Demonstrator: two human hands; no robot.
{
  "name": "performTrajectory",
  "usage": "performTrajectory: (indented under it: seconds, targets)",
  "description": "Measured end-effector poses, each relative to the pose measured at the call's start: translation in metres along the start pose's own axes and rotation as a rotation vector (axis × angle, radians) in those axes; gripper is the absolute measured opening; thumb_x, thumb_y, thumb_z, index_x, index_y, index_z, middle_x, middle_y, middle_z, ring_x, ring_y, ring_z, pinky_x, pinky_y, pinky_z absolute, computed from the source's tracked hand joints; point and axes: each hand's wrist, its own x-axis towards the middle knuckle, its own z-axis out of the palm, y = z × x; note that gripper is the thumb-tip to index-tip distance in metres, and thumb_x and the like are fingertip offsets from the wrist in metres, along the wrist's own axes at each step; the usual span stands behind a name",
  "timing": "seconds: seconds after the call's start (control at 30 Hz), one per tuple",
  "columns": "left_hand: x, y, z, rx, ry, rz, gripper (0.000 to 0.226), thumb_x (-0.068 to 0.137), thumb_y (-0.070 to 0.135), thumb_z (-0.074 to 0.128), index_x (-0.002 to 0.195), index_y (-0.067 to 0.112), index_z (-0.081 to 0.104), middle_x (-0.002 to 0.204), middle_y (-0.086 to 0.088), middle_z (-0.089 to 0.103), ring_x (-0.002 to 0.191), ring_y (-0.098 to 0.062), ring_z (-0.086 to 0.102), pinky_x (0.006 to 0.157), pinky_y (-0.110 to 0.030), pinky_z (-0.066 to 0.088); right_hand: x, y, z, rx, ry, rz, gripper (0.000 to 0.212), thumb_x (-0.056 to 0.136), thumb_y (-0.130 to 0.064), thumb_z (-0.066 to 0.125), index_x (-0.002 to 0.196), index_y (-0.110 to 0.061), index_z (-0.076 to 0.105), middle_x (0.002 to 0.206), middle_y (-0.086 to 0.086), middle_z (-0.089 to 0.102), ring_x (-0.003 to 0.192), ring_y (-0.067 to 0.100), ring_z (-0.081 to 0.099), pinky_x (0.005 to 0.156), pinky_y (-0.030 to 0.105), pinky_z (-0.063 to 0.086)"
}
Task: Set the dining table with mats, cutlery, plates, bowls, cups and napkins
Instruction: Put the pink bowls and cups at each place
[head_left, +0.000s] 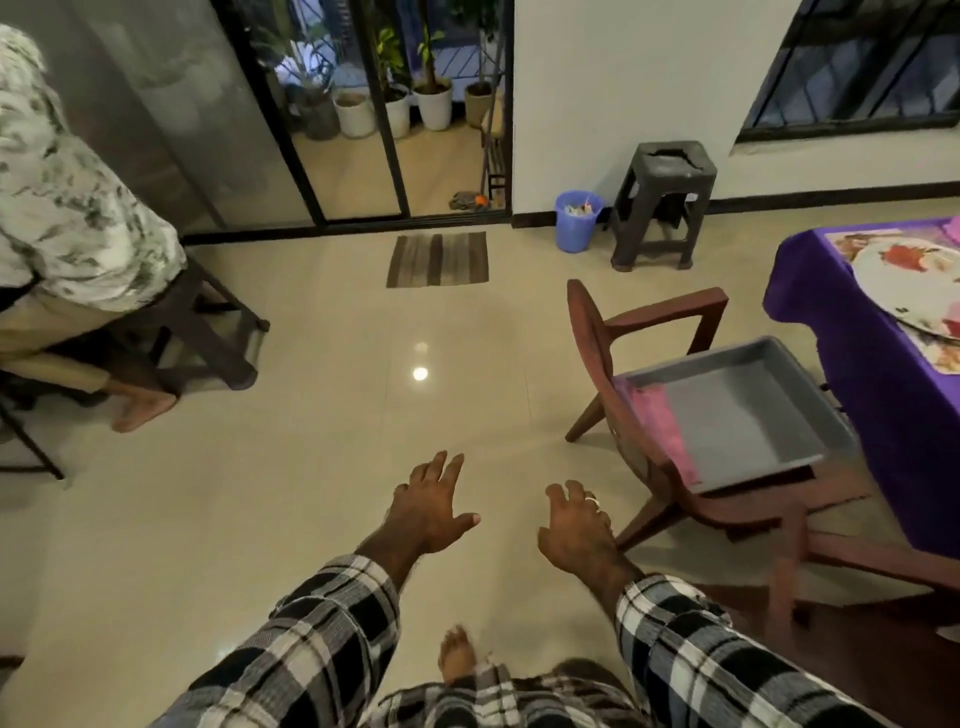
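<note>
Grey tray (748, 415) sits on the seat of the wooden chair (613, 374), holding only a pink cloth (660, 426) at its near end; just right of the chair, the purple-clothed table (831, 332) carries a floral mat (935, 353) with a patterned plate (904, 280) on it, both cut off by the frame edge. Left of the chair, over bare floor, left hand (428, 506) has fingers spread wide and right hand (574, 525) loosely splayed, neither holding anything. Beyond the chair, a blue bin (576, 223) holds small scraps too blurred to identify.
</note>
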Motion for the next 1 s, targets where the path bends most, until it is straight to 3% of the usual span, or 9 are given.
performTrajectory:
  seconds: [0.37, 0.67, 1.0]
  targets:
    - [0.246, -0.052, -0.134, 0.023, -0.009, 0.058, 0.104, 0.094, 0.071, 0.059, 0.17, 0.03, 0.002, 0.179, -0.002, 0.001, 0.16, -0.033, 0.017, 0.12, -0.056, 0.034, 0.221, -0.087, -0.1, 0.148, 0.016, 0.198, 0.076, 0.082, -0.036, 0.066, 0.148, -0.019, 0.032, 0.143, 0.011, 0.036, 0.132, 0.036, 0.047, 0.102, 0.05, 0.048]
    - [0.413, -0.052, -0.243, 0.0, -0.016, 0.041, 0.104, 0.093, 0.072, 0.06, 0.17, 0.031, 0.003, 0.179, -0.001, 0.003, 0.16, -0.033, 0.018, 0.12, -0.057, 0.036, 0.393, -0.096, -0.218, 0.175, 0.064, 0.212, 0.083, 0.084, -0.035, 0.066, 0.154, -0.019, 0.025, 0.145, 0.011, 0.035, 0.134, 0.037, 0.044, 0.103, 0.048, 0.047]
    - [0.629, -0.026, -0.344, 0.111, -0.038, 0.258, 0.102, 0.095, 0.07, 0.059, 0.17, 0.031, 0.003, 0.179, -0.002, 0.003, 0.16, -0.033, 0.018, 0.12, -0.052, 0.036, 0.558, -0.069, -0.292, 0.172, 0.146, 0.44, 0.087, 0.083, -0.037, 0.064, 0.157, -0.018, 0.022, 0.144, 0.011, 0.035, 0.134, 0.037, 0.045, 0.101, 0.05, 0.047]
